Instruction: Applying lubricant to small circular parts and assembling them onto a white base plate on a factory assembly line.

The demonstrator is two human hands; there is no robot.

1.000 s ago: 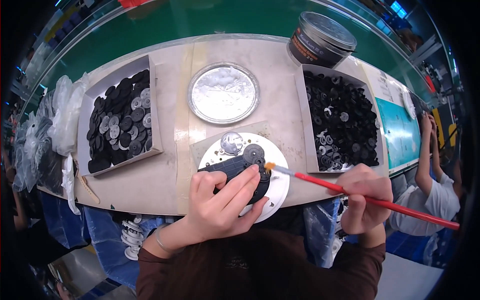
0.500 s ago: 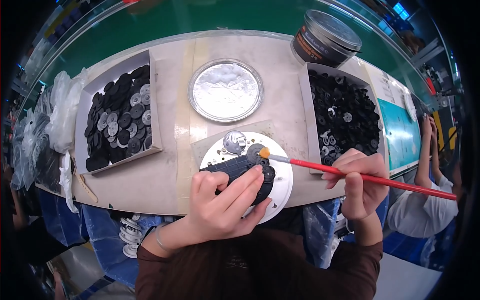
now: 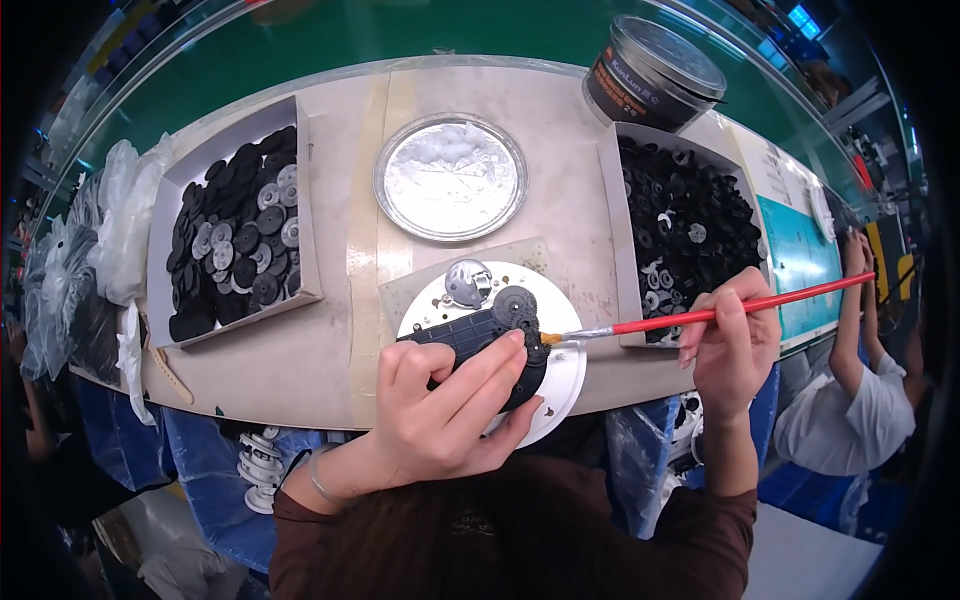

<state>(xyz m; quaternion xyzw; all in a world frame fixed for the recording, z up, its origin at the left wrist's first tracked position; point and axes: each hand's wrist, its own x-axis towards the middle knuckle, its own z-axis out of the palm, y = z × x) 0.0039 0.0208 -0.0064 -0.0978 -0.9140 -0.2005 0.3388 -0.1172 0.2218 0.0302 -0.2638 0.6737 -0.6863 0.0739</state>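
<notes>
My right hand [image 3: 738, 340] is closed round the red handle of a paintbrush [image 3: 660, 322]. The tan bristles touch a small dark gear [image 3: 538, 348] at the right side of a round white base [image 3: 566, 385]. A larger flat dark gear [image 3: 513, 308] lies just above it, and a silver motor [image 3: 467, 284] sits at the base's upper left. My left hand [image 3: 445, 415] grips a long black plastic housing [image 3: 465, 337] mounted on the base, its fingertips pressing near the gears. The palm hides the base's lower left.
Behind the base stands a round metal lid [image 3: 450, 215] with whitish grease [image 3: 448, 145]. An open box of black and grey gears [image 3: 312, 230] is at left, another of small black parts [image 3: 615, 190] at right. A grease tub [image 3: 650, 80] stands far right; plastic bags [image 3: 125, 220] lie left.
The brush tip has moved from the larger flat gear down and right to the smaller gear. My right hand has risen slightly, tilting the handle's end upward. My left hand stays put.
</notes>
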